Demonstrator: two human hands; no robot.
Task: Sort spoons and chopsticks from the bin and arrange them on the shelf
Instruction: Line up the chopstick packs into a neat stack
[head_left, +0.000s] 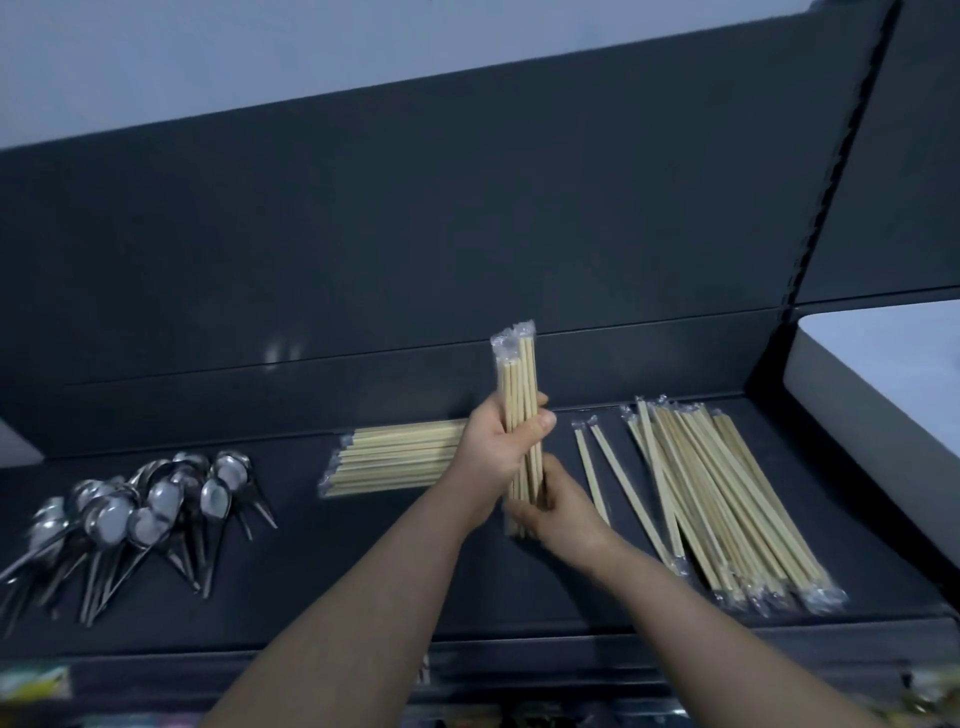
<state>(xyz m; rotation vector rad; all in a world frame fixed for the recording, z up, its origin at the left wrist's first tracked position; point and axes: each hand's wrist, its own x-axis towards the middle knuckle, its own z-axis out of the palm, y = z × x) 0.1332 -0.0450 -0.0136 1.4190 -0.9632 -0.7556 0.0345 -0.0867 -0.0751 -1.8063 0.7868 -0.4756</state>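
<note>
- While the left hand (496, 449) curls its fingers round the middle of an upright bundle of chopsticks (516, 379), the right hand (558, 512) just beneath it grips the bundle's lower end. Both hands are closed firmly on it.
- The bundle stands on end between the two hands, over the dark shelf (467, 597). I cannot tell whether its foot touches the shelf.
- I'd judge it light and stiff: thin bamboo sticks, each pair in a clear sleeve. The sleeves look slick, so the packs may slide past one another if the grip slackens.
- The best hold seems to be round the middle, with the other hand squaring up the ends, not a pinch on the crinkled sleeve tips.
- Left of the hands a neat stack (395, 460) lies crosswise on the shelf, its nearer end hidden behind the left hand.
- Right of the hands lie two single packs (592, 467), and beyond them is a looser pile (727, 499).
- Well off to the left is a heap of spoons (145, 509), too smeared to count.
- The bin is nowhere in view.
- The right hand covers the bundle's bottom end, and the number of packs in it is unclear.
- The coloured shapes below the shelf edge are only blur.
</note>
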